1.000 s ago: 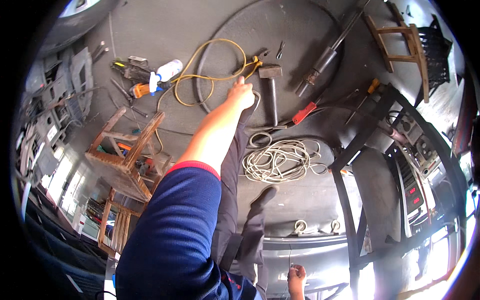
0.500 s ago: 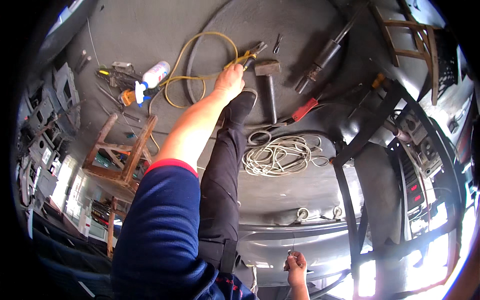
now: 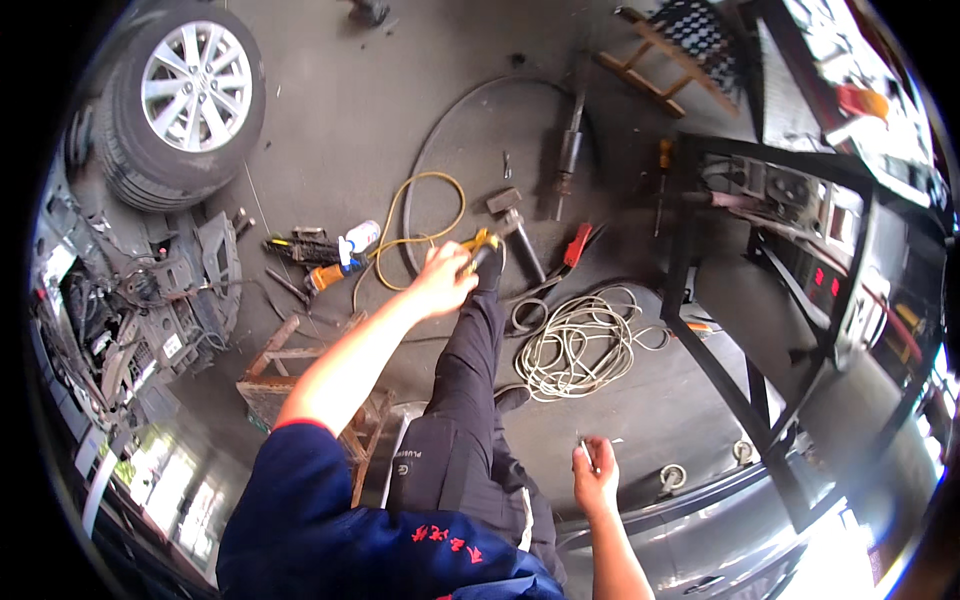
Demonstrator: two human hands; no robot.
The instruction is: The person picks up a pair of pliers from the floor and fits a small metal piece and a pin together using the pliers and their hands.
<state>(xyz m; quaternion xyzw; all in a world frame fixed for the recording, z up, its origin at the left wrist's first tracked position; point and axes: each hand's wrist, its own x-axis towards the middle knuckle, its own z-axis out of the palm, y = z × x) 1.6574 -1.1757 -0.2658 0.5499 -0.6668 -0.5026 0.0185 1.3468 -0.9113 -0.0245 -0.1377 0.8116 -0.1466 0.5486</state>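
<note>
My left hand (image 3: 440, 285) grips a pair of pliers (image 3: 486, 243) with yellow on the handles, its metal jaws pointing away from me. They are held above my shoe, close to a hammer (image 3: 526, 250) lying on the floor. Behind the hand a yellow cable (image 3: 425, 175) loops across the floor. Lower right, my right hand (image 3: 598, 475) is raised with its fingers pinched around a small metal piece (image 3: 591, 463), mostly hidden by the fingers. A red-handled clamp (image 3: 577, 245) and a coil of pale cable (image 3: 575, 350) lie on the floor between the hands and the right side.
A wheel (image 3: 200, 85) lies at far left, above car parts (image 3: 150, 320). A spray bottle (image 3: 360, 237) and an orange tool (image 3: 325, 277) lie left of the cable. A wooden stool (image 3: 270, 370) stands by my left arm, a black metal frame (image 3: 725, 380) at right, a silver panel (image 3: 700, 560) lower right.
My view has shifted, bringing the wheel in at upper left. The left hand has drawn back with the pliers, and their jaws now overlap the hammer. My right hand appears higher, still pinched.
</note>
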